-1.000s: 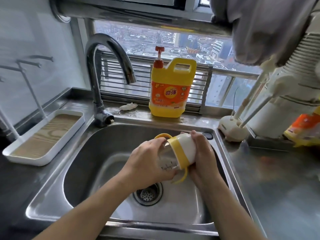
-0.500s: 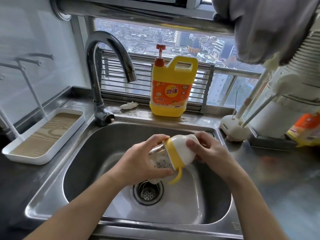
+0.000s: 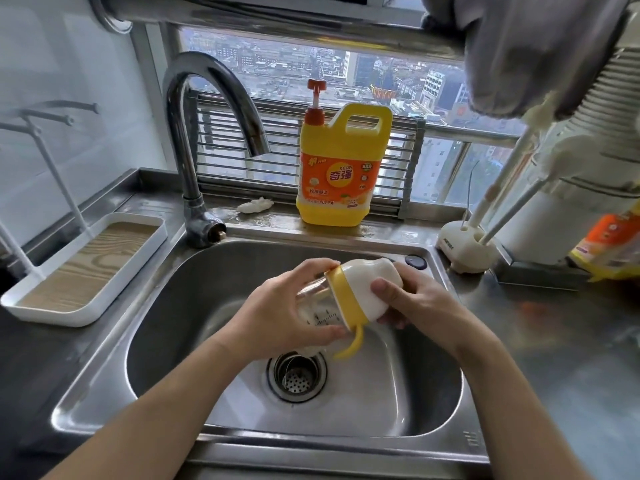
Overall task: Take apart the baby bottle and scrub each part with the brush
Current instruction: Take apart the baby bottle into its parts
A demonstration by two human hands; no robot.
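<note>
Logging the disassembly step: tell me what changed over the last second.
The right hand regripped the white cap: it was wrapped over it, now thumb on top, fingers beneath. The baby bottle turned; its upper yellow handle went out of sight. The left hand kept holding the clear body; cap still on.

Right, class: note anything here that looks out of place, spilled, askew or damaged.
A crumpled white scrap lies on the wet ledge, between the faucet and the detergent jug; it looks like stray litter. The baby bottle is tilted only because the left hand and right hand hold it. No damage shows.
</note>
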